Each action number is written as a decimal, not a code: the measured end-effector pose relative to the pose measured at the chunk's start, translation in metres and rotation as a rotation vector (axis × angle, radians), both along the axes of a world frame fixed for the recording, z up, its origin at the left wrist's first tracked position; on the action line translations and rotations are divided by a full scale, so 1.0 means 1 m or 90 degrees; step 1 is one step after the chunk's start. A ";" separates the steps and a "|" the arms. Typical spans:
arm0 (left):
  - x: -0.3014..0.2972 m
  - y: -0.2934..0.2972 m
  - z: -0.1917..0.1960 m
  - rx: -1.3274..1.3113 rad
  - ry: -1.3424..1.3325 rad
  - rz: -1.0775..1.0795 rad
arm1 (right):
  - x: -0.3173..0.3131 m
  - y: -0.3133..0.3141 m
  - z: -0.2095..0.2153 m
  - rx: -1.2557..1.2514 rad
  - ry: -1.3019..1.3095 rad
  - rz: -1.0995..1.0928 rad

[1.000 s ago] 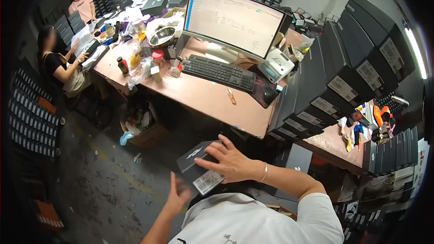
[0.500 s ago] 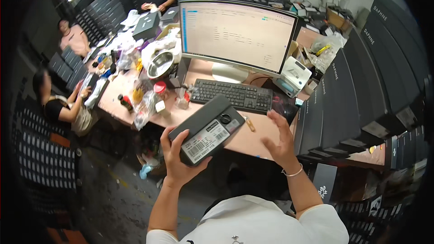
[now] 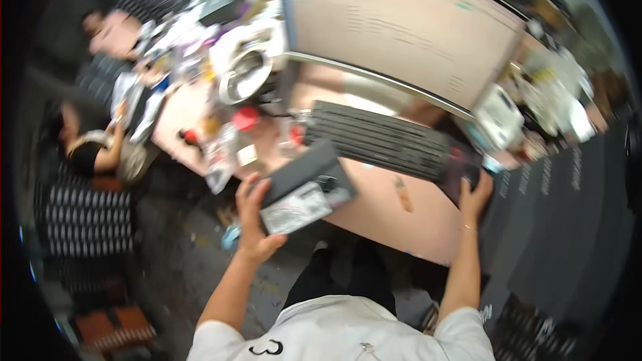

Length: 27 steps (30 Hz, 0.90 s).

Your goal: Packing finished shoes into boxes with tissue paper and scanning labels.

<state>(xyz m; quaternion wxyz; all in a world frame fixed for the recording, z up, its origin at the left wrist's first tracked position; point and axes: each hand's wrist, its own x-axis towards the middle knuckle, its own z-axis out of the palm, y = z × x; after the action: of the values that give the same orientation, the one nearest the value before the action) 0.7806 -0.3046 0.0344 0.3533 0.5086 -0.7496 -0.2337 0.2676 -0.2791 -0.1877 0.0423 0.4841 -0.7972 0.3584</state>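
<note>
My left hand (image 3: 254,227) grips one end of a dark grey shoebox (image 3: 304,166), its thumb and fingers on opposite sides. The box is held tilted in front of the desk edge, and a white printed label (image 3: 297,208) faces me. At the right of the desk, my right hand (image 3: 475,199) lies over a black computer mouse (image 3: 471,175), fingers round it, somewhat blurred. Just left of the mouse stretches a black keyboard (image 3: 374,139). A small orange-brown cutter-like tool (image 3: 403,194) lies between keyboard and desk edge.
A large monitor (image 3: 401,23) stands behind the keyboard. A white label printer (image 3: 498,117) and stacked dark boxes (image 3: 562,207) fill the right side. Leftward are a metal bowl (image 3: 246,77), a red-lidded jar (image 3: 246,119) and plastic bags. Two people sit at the far left.
My right hand has gone from hovering open above the desk to the mouse. The left hand still holds the shoebox. The whole view has shifted and blurred, with the monitor appearing larger.
</note>
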 end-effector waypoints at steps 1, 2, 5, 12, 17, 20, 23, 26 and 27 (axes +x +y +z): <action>-0.005 0.002 0.005 0.009 0.023 0.005 | 0.004 0.002 -0.014 0.021 -0.020 -0.040; -0.003 0.006 0.000 -0.010 0.045 0.006 | 0.007 0.000 -0.016 0.085 -0.049 -0.030; 0.000 0.003 -0.008 -0.021 0.081 0.002 | 0.019 -0.001 -0.018 0.152 0.026 -0.044; 0.009 -0.002 -0.004 -0.024 0.056 -0.052 | 0.017 0.003 -0.053 0.079 0.091 -0.093; 0.007 0.000 -0.008 -0.041 0.066 -0.046 | 0.014 0.004 -0.061 0.080 0.109 -0.092; 0.006 0.000 -0.009 -0.041 0.079 -0.045 | 0.012 0.003 -0.065 0.076 0.119 -0.092; 0.006 -0.001 -0.009 -0.041 0.082 -0.042 | 0.015 0.002 -0.062 0.096 0.131 -0.097; 0.004 0.000 -0.008 -0.039 0.083 -0.039 | 0.014 0.002 -0.060 0.111 0.136 -0.101; 0.004 0.000 -0.008 -0.038 0.083 -0.039 | 0.013 0.002 -0.061 0.116 0.145 -0.103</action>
<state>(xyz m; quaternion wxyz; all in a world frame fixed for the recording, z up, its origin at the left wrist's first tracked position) 0.7843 -0.3046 0.0260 0.4092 0.4584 -0.7467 -0.2549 0.2802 -0.2768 -0.2490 0.1171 0.4576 -0.8527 0.2230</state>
